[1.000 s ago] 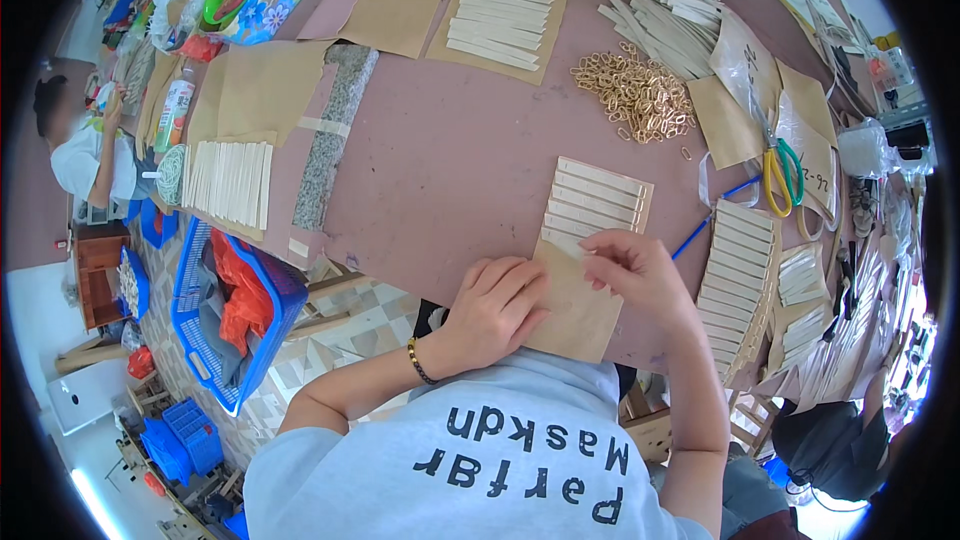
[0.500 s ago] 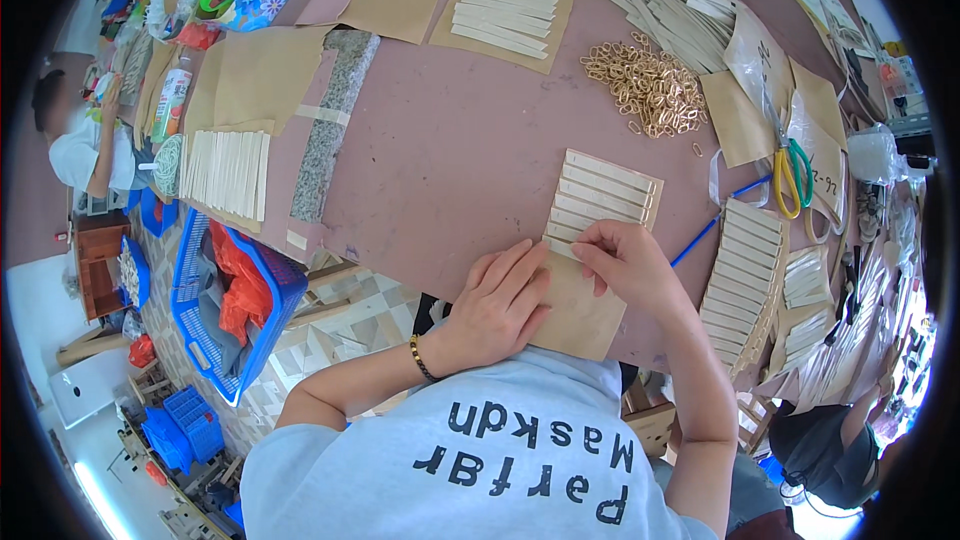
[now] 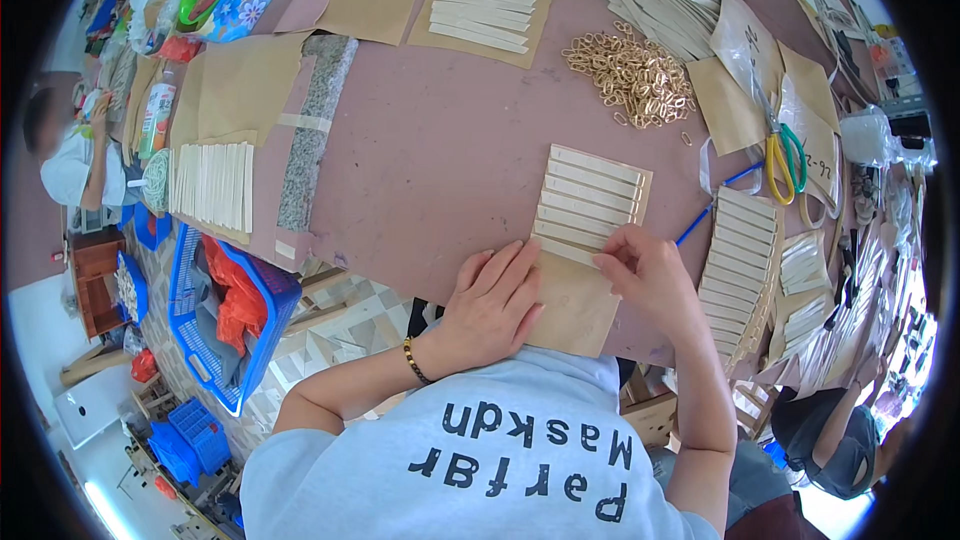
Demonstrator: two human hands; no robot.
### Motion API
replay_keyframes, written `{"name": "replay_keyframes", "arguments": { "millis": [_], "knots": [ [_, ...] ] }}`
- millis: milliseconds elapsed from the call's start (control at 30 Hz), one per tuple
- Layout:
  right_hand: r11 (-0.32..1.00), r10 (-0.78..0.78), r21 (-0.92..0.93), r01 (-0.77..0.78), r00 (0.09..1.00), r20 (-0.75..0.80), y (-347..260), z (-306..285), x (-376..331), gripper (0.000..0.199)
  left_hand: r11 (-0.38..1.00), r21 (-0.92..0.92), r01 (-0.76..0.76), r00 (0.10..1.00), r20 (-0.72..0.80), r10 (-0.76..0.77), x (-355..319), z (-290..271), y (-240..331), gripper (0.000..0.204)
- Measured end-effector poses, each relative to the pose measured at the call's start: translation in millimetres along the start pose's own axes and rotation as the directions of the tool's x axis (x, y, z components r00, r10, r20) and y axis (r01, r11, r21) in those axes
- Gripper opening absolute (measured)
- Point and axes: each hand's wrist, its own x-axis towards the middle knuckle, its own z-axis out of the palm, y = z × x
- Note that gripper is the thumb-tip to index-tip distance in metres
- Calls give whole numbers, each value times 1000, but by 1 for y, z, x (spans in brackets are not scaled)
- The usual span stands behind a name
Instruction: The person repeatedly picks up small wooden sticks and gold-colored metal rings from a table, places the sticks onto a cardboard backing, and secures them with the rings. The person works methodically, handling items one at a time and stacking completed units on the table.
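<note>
In the head view, we see the brown card [image 3: 577, 315] flat at the near edge of the table [image 3: 430, 170], pale strips [image 3: 583, 202] across its far half. Our left hand [image 3: 490, 305] is spread loosely, grasping nothing, fingertips at the card's left edge. Our right hand [image 3: 648, 268] has bunched fingertips at the lowest strip's right end; we can't tell if they grip it. Gold rings [image 3: 645, 83] lie beyond, scissors [image 3: 783, 162] right.

Head cam = L one of a fisheye pair, worn on the person's head, looking steeply down & fwd. Wearer's own T-shirt [image 3: 490, 450] fills btm ctr, v. close to lens. L hand [image 3: 490, 305] sits just below mid-frame, R hand [image 3: 645, 265] to its R, both near. Worktable [image 3: 430, 150] spreads beyond, up to top edge. Wide angle also gets blue basket [image 3: 272, 325] at L & co-worker [image 3: 68, 175] far upper L; straight edges bend twd blk rim.
</note>
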Motion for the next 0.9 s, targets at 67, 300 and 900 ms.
{"name": "replay_keyframes", "arguments": {
  "millis": [67,300,900],
  "knots": [
    [1000,-27,12,28,999,-31,-2,2,-3,16,1000,7,3,1000,8,-3,0,0,0,39],
    [989,11,147,11,989,-144,8,3,-11,12,1000,15,11,1000,7,-11,-1,1,1,39],
    [994,-11,102,31,981,-192,14,6,-11,9,1000,10,10,1000,19,-10,0,2,1,40]
  ]
}}
